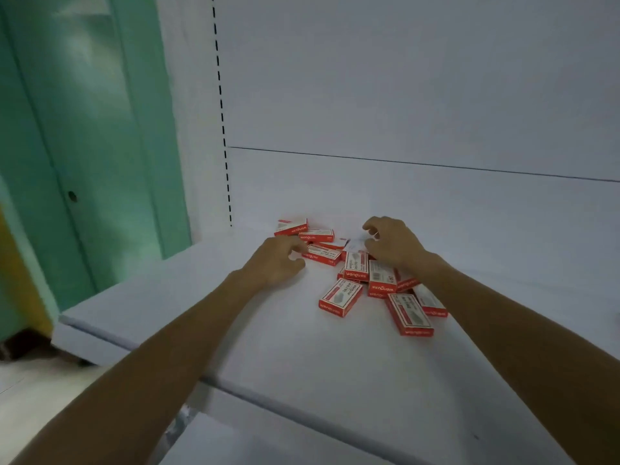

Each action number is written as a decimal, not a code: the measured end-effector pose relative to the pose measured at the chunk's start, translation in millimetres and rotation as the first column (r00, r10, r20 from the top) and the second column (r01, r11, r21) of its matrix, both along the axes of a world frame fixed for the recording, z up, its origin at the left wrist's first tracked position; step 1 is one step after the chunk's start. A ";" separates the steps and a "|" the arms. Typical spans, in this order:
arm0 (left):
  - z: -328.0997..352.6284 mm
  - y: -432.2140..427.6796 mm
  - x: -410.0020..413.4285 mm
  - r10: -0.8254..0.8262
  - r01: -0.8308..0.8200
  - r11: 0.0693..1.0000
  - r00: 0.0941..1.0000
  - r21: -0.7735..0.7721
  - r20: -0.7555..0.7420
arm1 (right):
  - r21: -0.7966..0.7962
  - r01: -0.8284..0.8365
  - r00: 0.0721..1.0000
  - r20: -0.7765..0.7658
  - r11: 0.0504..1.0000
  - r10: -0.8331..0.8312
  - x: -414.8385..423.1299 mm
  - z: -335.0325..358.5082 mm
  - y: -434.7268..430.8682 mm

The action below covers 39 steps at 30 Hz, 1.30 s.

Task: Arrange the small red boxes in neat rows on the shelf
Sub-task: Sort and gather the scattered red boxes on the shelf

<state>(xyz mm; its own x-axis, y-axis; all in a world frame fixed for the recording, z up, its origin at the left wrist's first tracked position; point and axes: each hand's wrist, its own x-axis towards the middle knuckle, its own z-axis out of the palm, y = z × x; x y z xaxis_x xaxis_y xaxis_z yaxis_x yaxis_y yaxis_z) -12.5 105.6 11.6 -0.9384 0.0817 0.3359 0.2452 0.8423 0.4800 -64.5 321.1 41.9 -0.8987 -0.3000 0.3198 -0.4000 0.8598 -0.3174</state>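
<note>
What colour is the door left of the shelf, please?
Green door, seen in head view.

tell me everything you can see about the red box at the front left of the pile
This red box is a small flat rectangular carton, seemingly cardboard, closed. Its top has a pale panel with a greyish picture; white lettering runs along the red end facing the camera. It lies flat and skewed on the white shelf. Its far corner comes close to neighbouring boxes; contact is unclear. The left hand and right hand are both off it.
</note>
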 end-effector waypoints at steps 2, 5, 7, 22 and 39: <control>2.6 0.2 -14.8 -0.039 0.039 0.999 0.999 -0.007 -0.006 | 0.012 0.053 0.998 0.043 0.999 -0.053 -8.1 0.8 1.2; 6.1 2.6 -34.5 -0.109 0.109 0.993 0.994 -0.037 0.012 | 0.018 0.131 0.988 0.075 0.991 -0.132 -18.3 3.3 0.0; 5.0 4.0 -43.6 -0.175 0.178 0.979 0.984 -0.097 0.039 | 0.073 0.153 0.981 0.110 0.986 -0.160 -21.2 -0.2 -5.0; 1.1 -16.3 -43.9 -0.296 0.272 0.902 0.955 -0.336 -0.020 | 0.166 0.273 0.943 0.148 0.948 -0.297 -30.4 -11.9 -47.0; 20.1 -28.4 9.7 -0.308 0.298 0.948 0.947 -0.111 -0.088 | -0.129 0.276 0.942 -0.159 0.952 -0.295 36.6 2.1 -26.6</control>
